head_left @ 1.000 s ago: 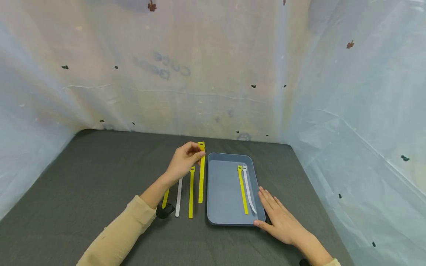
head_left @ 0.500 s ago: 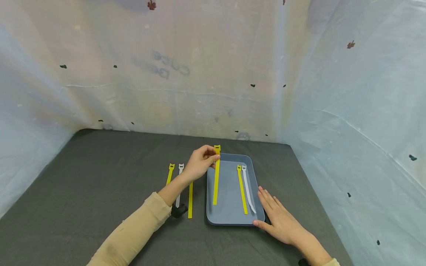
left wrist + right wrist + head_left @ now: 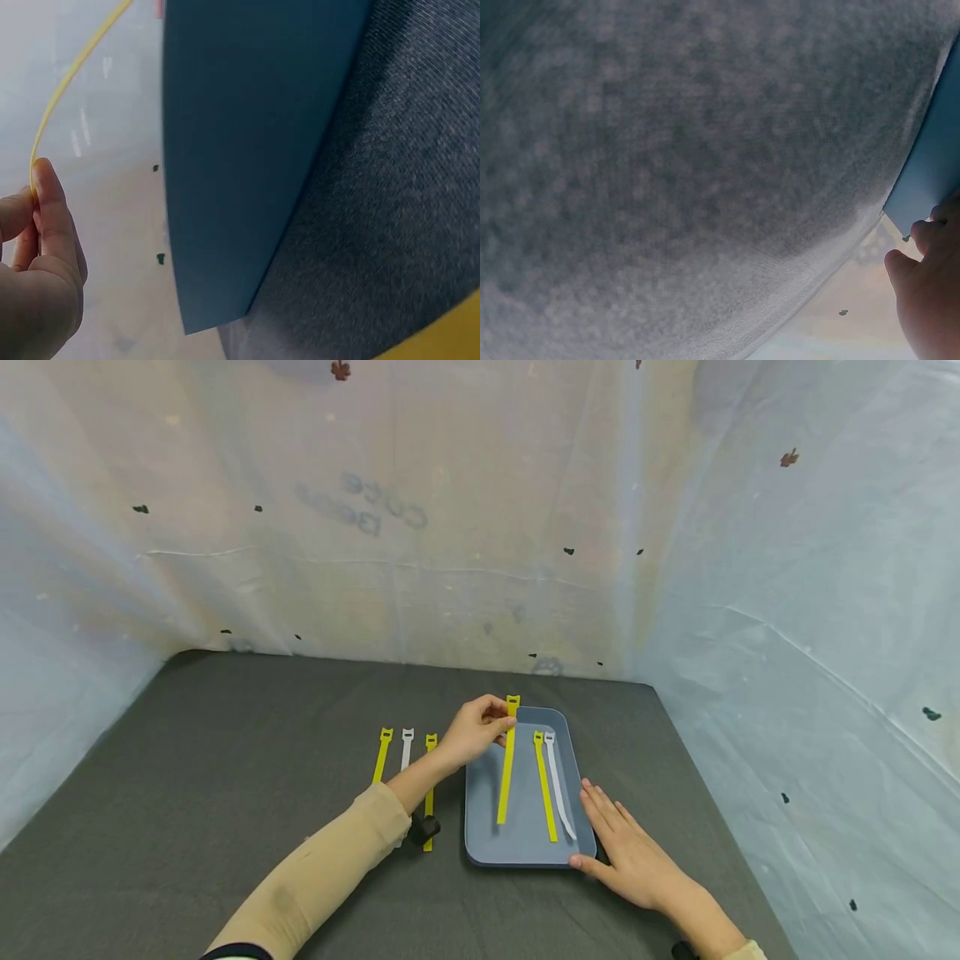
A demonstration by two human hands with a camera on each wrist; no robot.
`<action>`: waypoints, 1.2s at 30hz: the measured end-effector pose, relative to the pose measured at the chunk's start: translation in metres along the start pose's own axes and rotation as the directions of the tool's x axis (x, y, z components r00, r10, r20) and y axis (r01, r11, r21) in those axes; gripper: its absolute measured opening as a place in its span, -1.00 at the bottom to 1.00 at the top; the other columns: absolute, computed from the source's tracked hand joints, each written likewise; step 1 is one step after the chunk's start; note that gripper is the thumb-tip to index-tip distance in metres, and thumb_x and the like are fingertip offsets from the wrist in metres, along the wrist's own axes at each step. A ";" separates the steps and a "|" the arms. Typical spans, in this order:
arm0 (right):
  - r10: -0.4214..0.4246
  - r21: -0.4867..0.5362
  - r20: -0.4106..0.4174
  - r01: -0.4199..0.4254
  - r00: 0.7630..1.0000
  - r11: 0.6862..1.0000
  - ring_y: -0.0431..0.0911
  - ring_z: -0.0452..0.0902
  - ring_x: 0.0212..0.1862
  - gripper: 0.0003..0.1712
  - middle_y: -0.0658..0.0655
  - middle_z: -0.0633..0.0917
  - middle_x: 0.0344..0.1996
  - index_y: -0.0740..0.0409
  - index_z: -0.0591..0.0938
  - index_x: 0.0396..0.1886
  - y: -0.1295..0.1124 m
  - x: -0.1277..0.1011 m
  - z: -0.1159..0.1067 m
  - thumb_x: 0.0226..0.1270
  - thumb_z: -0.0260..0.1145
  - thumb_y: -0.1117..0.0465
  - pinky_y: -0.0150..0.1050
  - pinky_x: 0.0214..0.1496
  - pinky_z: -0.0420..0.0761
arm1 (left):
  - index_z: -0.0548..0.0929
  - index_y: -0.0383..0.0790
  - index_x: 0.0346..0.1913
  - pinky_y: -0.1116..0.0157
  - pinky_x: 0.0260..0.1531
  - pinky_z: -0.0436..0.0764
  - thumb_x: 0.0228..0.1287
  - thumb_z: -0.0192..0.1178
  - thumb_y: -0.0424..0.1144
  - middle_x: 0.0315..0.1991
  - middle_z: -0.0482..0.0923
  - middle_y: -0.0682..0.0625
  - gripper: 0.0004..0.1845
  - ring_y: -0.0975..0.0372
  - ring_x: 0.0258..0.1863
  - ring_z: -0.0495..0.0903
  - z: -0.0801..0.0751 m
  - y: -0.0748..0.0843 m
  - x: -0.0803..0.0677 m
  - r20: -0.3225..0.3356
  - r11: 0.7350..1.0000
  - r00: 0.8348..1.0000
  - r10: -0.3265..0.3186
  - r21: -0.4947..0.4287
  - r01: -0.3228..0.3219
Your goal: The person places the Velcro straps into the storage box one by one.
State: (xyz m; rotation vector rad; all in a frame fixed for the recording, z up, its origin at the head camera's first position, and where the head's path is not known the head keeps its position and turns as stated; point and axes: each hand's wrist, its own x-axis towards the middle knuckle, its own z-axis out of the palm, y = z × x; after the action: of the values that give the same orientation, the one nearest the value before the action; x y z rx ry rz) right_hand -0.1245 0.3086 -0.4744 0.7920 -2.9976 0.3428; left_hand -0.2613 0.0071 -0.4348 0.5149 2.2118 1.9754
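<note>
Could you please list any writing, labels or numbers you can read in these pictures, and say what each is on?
Faint dark lettering shows through the plastic sheet on the back wall, in two lines; it looks mirrored and too blurred to read.
No writing can be made out on the tray, the ties or the cloth.

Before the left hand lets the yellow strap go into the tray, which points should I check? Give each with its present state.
1. Left hand pinches the yellow strap at its top end: ok.
2. Strap hangs over the grey tray: ok.
3. Strap's lower tip rests on the tray floor: cannot tell.
4. Right hand steadies the tray's near right corner: ok.
5. Bare tray floor beside the yellow tie and white tie already inside: ok.
</note>
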 end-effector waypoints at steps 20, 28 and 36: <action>0.012 0.002 0.030 -0.012 0.999 1.000 0.07 -0.02 0.66 0.11 0.11 0.03 0.68 0.22 0.09 0.68 0.000 0.003 -0.003 0.47 0.18 -0.40 0.22 0.55 0.12 | 0.58 -0.36 0.13 0.01 -0.10 0.74 0.54 0.25 -0.27 -0.03 0.66 -0.17 -0.74 0.14 -0.31 0.71 0.021 -0.025 0.020 0.018 0.995 0.996 -0.087 0.045 0.086; 0.014 0.010 0.027 -0.015 1.000 1.000 0.09 -0.01 0.66 0.10 0.11 0.02 0.69 0.22 0.09 0.68 0.002 0.001 -0.003 0.48 0.17 -0.40 0.24 0.55 0.12 | 0.59 -0.35 0.10 0.11 -0.19 0.75 0.54 0.24 -0.29 -0.08 0.63 -0.14 -0.77 0.11 -0.31 0.72 0.028 -0.034 0.026 0.047 0.993 0.995 -0.086 0.079 0.082; 0.016 0.015 0.033 -0.016 0.999 1.000 0.07 -0.02 0.66 0.13 0.10 0.01 0.69 0.22 0.07 0.68 0.003 -0.002 -0.002 0.45 0.19 -0.42 0.24 0.56 0.14 | 0.58 -0.36 0.06 0.19 -0.26 0.73 0.55 0.22 -0.30 -0.12 0.62 -0.13 -0.80 0.20 -0.39 0.69 0.034 -0.042 0.031 0.059 0.987 0.996 -0.072 0.145 0.063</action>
State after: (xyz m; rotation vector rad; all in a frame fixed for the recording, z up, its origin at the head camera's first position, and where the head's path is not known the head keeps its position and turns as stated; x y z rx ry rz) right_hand -0.1246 0.3124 -0.4735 0.7830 -3.0368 0.3574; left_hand -0.2858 0.0457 -0.4765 0.5057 2.3106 1.7519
